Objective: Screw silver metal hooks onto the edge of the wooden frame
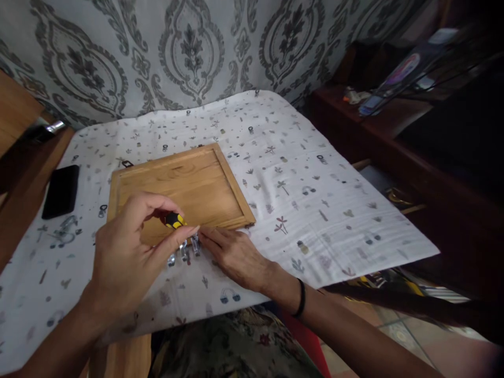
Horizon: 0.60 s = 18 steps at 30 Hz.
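A framed wooden panel (177,178), like a small cabinet door, lies flat on the cloth-covered table. At its near edge sits a shiny metal hinge (184,252), partly covered by my fingers. My left hand (126,252) is closed in a pinch over that edge, with a yellow-and-black screwdriver (174,220) between thumb and fingers; its tip is hidden behind my thumb. Low at the same edge, my right hand (238,257) has its fingers pressed together against the hinge's right side. Its fingertips are partly hidden by my left thumb.
A black phone (61,191) lies on the patterned white cloth (291,220) at left. Wooden furniture (19,115) borders the left side. At right, a dark red cabinet (338,121) carries a bottle (409,71). A patterned curtain (192,47) hangs behind.
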{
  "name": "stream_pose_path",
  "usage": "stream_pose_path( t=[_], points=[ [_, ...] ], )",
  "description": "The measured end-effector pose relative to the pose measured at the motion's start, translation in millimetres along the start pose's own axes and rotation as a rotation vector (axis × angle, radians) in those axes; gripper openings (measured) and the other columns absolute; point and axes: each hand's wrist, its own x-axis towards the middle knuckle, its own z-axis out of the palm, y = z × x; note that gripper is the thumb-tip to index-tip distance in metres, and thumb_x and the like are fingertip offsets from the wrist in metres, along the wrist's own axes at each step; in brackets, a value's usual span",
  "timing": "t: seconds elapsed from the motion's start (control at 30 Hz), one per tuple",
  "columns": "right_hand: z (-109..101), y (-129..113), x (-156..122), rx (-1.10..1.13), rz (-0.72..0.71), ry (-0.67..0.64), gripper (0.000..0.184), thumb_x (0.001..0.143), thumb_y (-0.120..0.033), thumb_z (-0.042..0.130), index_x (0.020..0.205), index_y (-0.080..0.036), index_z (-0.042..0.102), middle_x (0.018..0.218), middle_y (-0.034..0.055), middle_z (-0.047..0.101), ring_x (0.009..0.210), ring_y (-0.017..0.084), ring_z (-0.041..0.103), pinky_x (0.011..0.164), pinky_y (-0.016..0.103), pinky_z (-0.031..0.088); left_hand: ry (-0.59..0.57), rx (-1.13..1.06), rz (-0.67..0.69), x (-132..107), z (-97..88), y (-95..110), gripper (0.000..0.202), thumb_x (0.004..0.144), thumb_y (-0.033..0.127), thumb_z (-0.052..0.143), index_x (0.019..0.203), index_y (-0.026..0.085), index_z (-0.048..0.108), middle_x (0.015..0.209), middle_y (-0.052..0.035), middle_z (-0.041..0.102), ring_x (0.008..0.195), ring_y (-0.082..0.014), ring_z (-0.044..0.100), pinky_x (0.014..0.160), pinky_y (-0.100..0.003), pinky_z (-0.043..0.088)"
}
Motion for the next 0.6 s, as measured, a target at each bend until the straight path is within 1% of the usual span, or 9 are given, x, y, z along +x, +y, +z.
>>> stream_pose_path(
  t=[0.1, 0.2, 0.3, 0.37, 0.43, 0.5, 0.6],
  points=[
    [-0.7, 0.0, 0.4, -0.017, 0.003, -0.009, 0.025, 0.099, -0.009, 0.053, 0.122, -0.008, 0.062, 0.125, 0.0173, 0.068, 0.102, 0.022, 0.069, 0.082, 0.035, 0.060, -0.032, -0.024, -0.029, 0.4, -5.2, 0.2, 0.023, 0.086, 0.039, 0.076, 0.105, 0.030, 0.065, 0.098, 0.0007, 0.075, 0.092, -0.0232, 0.072, 0.082, -0.040, 0.057],
    [-1.1, 0.0, 0.6, -0.017, -0.007, -0.016, 0.028, 0.098, -0.009, 0.053, 0.125, -0.005, 0.061, 0.128, 0.0182, 0.067, 0.103, 0.024, 0.069, 0.082, 0.037, 0.061, -0.081, -0.017, -0.049, 2.6, -10.6, 1.7, 0.023, 0.087, 0.041, 0.074, 0.107, 0.031, 0.066, 0.104, 0.0007, 0.077, 0.098, -0.0259, 0.074, 0.087, -0.042, 0.058],
    [-1.3, 0.0, 0.5, -0.024, -0.015, -0.014, 0.031, 0.098, -0.009, 0.053, 0.128, -0.002, 0.060, 0.131, 0.0196, 0.066, 0.104, 0.026, 0.068, 0.082, 0.039, 0.061, -0.149, -0.006, -0.015, 5.9, -14.6, 3.8, 0.019, 0.092, 0.039, 0.068, 0.110, 0.032, 0.067, 0.111, 0.0008, 0.077, 0.104, -0.0261, 0.074, 0.087, -0.040, 0.059],
    [-1.5, -0.2, 0.5, -0.029, -0.013, -0.015, 0.031, 0.098, -0.009, 0.052, 0.128, -0.002, 0.060, 0.130, 0.0193, 0.067, 0.103, 0.026, 0.068, 0.082, 0.039, 0.061, -0.184, -0.006, 0.048, 8.4, -15.6, 4.4, 0.020, 0.096, 0.035, 0.063, 0.115, 0.031, 0.065, 0.117, 0.0001, 0.077, 0.106, -0.0245, 0.073, 0.086, -0.037, 0.059],
    [-1.8, -0.4, 0.4, -0.032, -0.014, -0.018, 0.030, 0.098, -0.009, 0.052, 0.127, -0.003, 0.060, 0.130, 0.0188, 0.067, 0.102, 0.025, 0.068, 0.082, 0.038, 0.061, -0.190, 0.030, 0.140, 10.7, -14.3, 3.5, 0.018, 0.098, 0.031, 0.059, 0.115, 0.030, 0.064, 0.117, -0.0005, 0.077, 0.106, -0.0225, 0.074, 0.085, -0.034, 0.059],
    [-2.3, -0.5, 0.3, -0.037, -0.018, -0.015, 0.030, 0.098, -0.009, 0.052, 0.126, -0.004, 0.061, 0.130, 0.0186, 0.067, 0.103, 0.025, 0.068, 0.082, 0.037, 0.061, -0.187, 0.096, 0.259, 12.1, -10.7, 0.8, 0.015, 0.099, 0.027, 0.057, 0.112, 0.027, 0.064, 0.113, -0.0016, 0.077, 0.102, -0.0216, 0.075, 0.084, -0.032, 0.059],
    [-2.8, -0.6, 0.2, -0.040, -0.015, -0.010, 0.028, 0.098, -0.009, 0.052, 0.124, -0.004, 0.062, 0.129, 0.0187, 0.067, 0.103, 0.025, 0.068, 0.081, 0.037, 0.061, -0.154, 0.232, 0.420, 11.6, -2.9, -5.0, 0.014, 0.101, 0.026, 0.052, 0.109, 0.023, 0.064, 0.100, -0.0040, 0.078, 0.087, -0.0208, 0.076, 0.073, -0.030, 0.058]
  ],
)
